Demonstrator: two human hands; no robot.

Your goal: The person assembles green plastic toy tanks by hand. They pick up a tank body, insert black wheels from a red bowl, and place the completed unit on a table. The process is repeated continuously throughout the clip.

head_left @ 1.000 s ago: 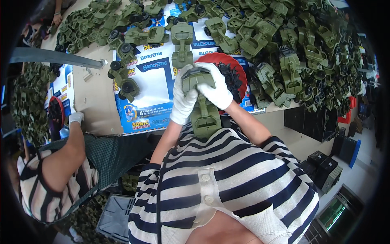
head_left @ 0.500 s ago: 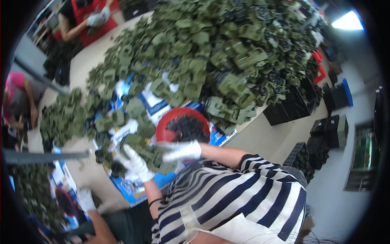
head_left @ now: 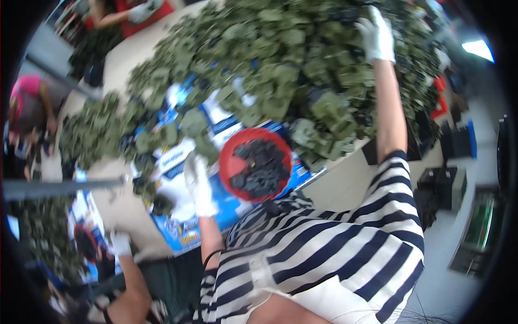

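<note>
My right hand, in a white glove, is stretched far out over a large heap of olive-green plastic parts. Its fingers are apart, and nothing shows in them. My left hand, also in a white glove, is over the blue and white printed sheet at the near edge. Its fingers point away from me and look stretched out, though blurred; a green part lies just beyond them. Between my arms stands a round red bowl, partly filled with small black pieces.
Black crates stand on the floor at the right. A grey bar juts in from the left. Co-workers are at the left: a gloved hand lower down, a person in pink, and another gloved hand at the far table edge.
My right hand has left the green part near the bowl and reached away to the far right over the heap. My left hand no longer shows that part in it. The view has shifted slightly.
</note>
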